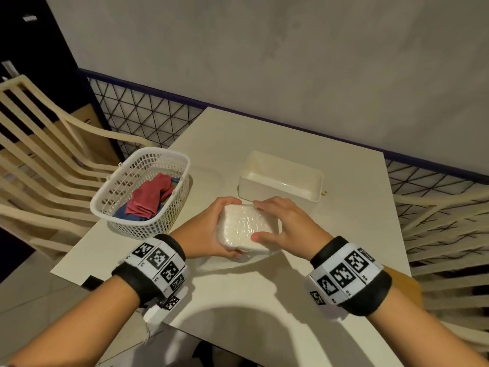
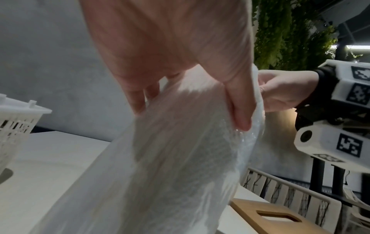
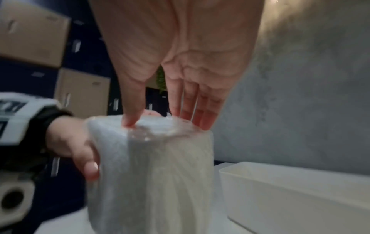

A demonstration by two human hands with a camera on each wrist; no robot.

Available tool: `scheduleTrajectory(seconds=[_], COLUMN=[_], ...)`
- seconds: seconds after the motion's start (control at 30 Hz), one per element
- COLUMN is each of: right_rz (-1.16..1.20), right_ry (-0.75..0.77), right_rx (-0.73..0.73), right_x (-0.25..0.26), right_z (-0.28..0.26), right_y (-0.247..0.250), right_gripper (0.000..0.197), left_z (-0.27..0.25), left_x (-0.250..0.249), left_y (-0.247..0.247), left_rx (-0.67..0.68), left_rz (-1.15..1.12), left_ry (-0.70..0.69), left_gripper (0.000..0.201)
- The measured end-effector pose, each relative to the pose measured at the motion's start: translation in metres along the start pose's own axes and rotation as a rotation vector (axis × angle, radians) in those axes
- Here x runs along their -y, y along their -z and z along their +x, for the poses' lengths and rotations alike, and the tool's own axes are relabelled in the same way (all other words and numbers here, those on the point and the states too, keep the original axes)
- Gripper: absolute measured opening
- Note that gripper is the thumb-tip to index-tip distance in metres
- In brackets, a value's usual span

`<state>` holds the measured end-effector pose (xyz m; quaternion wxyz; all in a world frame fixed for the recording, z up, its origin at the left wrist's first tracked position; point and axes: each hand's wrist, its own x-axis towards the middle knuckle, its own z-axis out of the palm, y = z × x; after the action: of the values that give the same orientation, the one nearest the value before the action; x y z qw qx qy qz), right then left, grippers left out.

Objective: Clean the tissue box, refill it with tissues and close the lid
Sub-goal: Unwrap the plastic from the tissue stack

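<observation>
A tissue pack [image 1: 244, 229] wrapped in clear plastic is held between both hands, just above the table and in front of the tissue box. My left hand [image 1: 221, 226] grips its left end, thumb on the near side and fingers on the far side. My right hand [image 1: 258, 221] pinches the right part between thumb and fingers. The white tissue box [image 1: 280, 178] stands open and looks empty. In the left wrist view my left hand [image 2: 190, 110] holds the pack [image 2: 170, 174]. In the right wrist view my right hand [image 3: 164, 120] holds the pack [image 3: 160, 174] beside the box [image 3: 290, 197].
A white basket [image 1: 127, 215] at the table's left holds a red cloth [image 1: 150, 197] over a blue one. A wooden lid [image 2: 280, 220] with a slot lies on the table near my right wrist. Slatted chairs stand on both sides, and a wall runs behind the table.
</observation>
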<state>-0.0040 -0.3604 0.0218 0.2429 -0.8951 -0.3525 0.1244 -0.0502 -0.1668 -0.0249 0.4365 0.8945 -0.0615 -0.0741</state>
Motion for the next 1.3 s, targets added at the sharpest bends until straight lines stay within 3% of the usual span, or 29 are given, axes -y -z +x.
scheduleTrajectory(seconds=[0.13,0.27,0.43,0.57,0.73,0.8,0.87,0.97,1.03,1.13,1.2,1.3], right_rz=[0.028,0.009,-0.026,0.372,0.903,1.060,1.238,1.435,1.522,1.390,1.059,0.708], right_ry=[-0.003,-0.017,-0.091,-0.320,-0.501,-0.512,-0.521,-0.603,-0.639,-0.718,-0.750,-0.526], right_rx=[-0.024,0.011,-0.047,-0.220,-0.299,-0.301,-0.258,-0.222,-0.189,-0.131,-0.121,-0.221], right_x=[0.002,0.003,-0.026,-0.060,-0.084,-0.088,-0.088,-0.086,-0.081,-0.067,-0.063,-0.053], right_z=[0.004,0.003,0.010,0.000,-0.022,-0.026,-0.024,-0.012,-0.003,0.007,0.011,0.013], right_y=[0.001,-0.008,0.000,0.011,0.010,0.004,-0.006,-0.029,-0.044,-0.063,-0.067,-0.057], right_gripper=[0.062,0.088,0.075,0.051,0.023,0.031,0.054,0.078,0.078,0.039,0.042,0.049], left_z=[0.004,0.014,0.015,-0.003,-0.016,-0.015,-0.012,-0.007,-0.004,-0.001,0.001,0.007], left_x=[-0.001,-0.008,0.001,0.027,0.048,0.045,0.034,0.008,-0.006,-0.021,-0.026,-0.028], left_y=[-0.002,-0.002,-0.001,0.001,0.004,0.007,0.011,0.021,0.029,0.040,0.047,0.047], left_rx=[0.013,0.012,0.080,0.033,-0.112,-0.110,-0.093,-0.110,-0.111,-0.086,-0.079,0.015], left_rz=[-0.009,-0.016,0.002,-0.023,-0.488,-0.605,-0.669,-0.709,-0.663,-0.431,-0.236,0.070], left_ry=[0.009,0.030,0.119,0.243,0.380,0.360,0.285,0.187,0.158,0.169,0.171,0.169], left_gripper=[0.094,0.119,0.138,0.144,0.165,0.167,0.163,0.149,0.135,0.110,0.094,0.094])
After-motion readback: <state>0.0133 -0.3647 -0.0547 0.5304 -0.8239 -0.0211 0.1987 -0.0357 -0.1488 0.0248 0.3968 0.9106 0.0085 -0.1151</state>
